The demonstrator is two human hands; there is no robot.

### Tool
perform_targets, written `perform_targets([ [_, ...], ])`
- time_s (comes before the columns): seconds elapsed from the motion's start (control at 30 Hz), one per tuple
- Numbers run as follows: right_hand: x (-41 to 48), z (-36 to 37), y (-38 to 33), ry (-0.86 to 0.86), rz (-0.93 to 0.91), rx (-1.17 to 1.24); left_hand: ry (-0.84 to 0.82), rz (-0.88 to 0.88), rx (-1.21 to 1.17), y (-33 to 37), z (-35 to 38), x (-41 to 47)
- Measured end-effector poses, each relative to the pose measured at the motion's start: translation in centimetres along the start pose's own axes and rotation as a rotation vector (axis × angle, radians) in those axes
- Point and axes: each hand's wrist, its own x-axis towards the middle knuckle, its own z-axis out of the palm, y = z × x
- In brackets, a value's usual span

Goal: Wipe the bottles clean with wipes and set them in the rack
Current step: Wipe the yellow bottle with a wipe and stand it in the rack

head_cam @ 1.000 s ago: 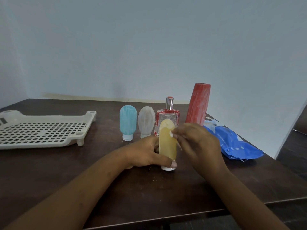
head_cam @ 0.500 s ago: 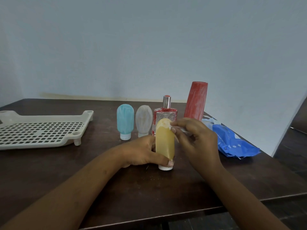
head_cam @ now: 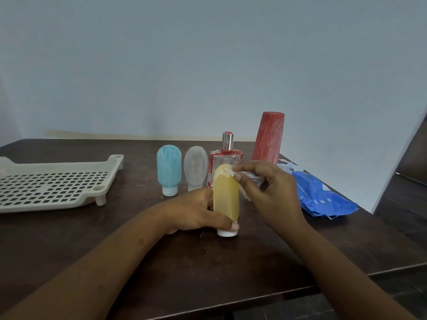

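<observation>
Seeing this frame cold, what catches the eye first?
The yellow bottle at centre front, standing cap-down: the left hand grips its lower part while the right hand pinches a wipe at its top. Behind it, a tall red bottle ends a row of four; the white rack lies far left.

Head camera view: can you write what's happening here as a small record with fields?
Being wiped: yellow bottle, standing cap-down on the table
Left hand: holds the yellow bottle low down
Right hand: pinches a wipe against the bottle's top
Waiting: blue bottle, grey bottle, perfume bottle, red bottle, all looking smeared
Rack: at the left, no bottles in the part shown
Wipes pack: blue, at the right
</observation>
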Motion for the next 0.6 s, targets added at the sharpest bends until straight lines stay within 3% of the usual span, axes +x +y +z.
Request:
perform_targets([
  [0.13,1.4,0.2,-0.2,0.020,0.095,0.077,0.000,-0.021,0.009,0.2,0.0,0.1],
  [0.33,0.6,0.4,0.2,0.015,-0.063,-0.016,0.017,-0.027,0.050,0.2,-0.2,0.0],
  [0.6,0.3,1.0,0.1,0.054,-0.079,0.000,0.032,-0.041,0.048,0.2,-0.1,0.0],
])
